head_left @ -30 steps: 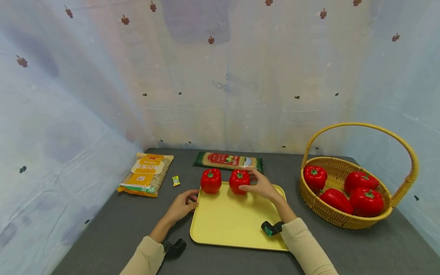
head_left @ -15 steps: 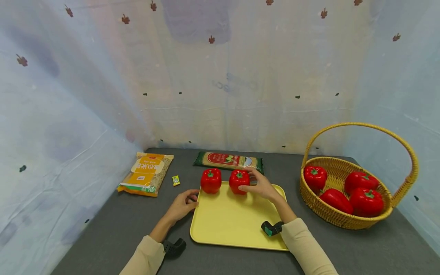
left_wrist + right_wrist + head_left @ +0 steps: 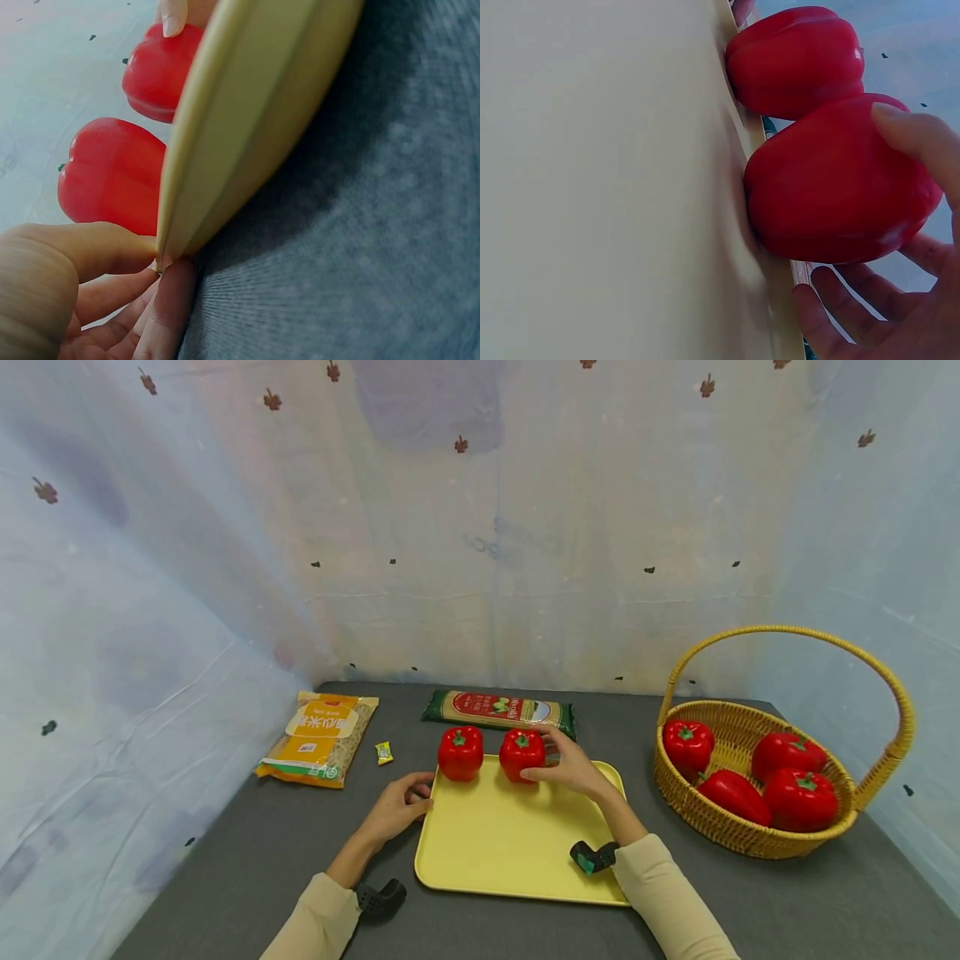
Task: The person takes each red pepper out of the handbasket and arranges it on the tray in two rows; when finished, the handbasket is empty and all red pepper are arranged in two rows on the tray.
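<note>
The left hand pinches the rim of the yellow tray at about 10 o'clock; the right hand, apart from it, grips the right pepper. Compared with a second ago, nothing has visibly shifted: hands, tray and peppers lie as they did, so I judge this a steady hold rather than progress. From the left, the orange bag lies on the tabletop toward 10 o'clock, the small yellow sachet closer in. On the tray, the left pepper stands at 11 o'clock, the right one at 12. The green-ended packet lies beyond them; near 3 o'clock, the wicker basket holds four more red peppers.
</note>
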A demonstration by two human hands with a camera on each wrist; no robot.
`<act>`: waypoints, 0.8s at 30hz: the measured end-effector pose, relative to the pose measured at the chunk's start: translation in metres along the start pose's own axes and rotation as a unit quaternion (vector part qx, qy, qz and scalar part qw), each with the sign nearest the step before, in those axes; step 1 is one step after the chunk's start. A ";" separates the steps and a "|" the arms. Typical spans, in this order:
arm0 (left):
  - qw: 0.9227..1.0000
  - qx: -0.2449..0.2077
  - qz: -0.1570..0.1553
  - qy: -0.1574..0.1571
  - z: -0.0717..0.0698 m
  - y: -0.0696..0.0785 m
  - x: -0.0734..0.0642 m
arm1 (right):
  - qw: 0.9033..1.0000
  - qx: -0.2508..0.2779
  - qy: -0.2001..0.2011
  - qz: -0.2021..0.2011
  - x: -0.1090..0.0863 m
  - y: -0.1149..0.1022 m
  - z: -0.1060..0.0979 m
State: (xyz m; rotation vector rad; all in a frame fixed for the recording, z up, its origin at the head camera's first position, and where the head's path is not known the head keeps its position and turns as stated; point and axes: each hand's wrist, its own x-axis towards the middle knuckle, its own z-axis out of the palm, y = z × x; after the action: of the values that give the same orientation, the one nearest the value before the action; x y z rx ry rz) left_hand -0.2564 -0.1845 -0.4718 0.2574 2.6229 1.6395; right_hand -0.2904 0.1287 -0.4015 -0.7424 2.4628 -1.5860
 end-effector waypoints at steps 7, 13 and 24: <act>1.000 0.003 0.000 0.002 0.000 0.000 0.001 | 1.000 -0.007 0.003 -0.004 0.000 0.001 -0.002; 1.000 0.002 -0.001 0.001 0.000 0.000 0.001 | 1.000 -0.007 0.002 0.001 0.000 0.003 -0.006; 1.000 0.005 -0.001 0.001 0.000 -0.002 0.002 | 0.999 0.003 0.033 -0.019 -0.001 0.013 -0.030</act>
State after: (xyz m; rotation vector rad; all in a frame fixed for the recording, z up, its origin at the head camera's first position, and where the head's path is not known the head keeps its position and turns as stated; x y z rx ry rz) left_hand -0.2585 -0.1848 -0.4733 0.2538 2.6312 1.6280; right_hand -0.3047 0.1581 -0.3994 -0.7511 2.5024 -1.6574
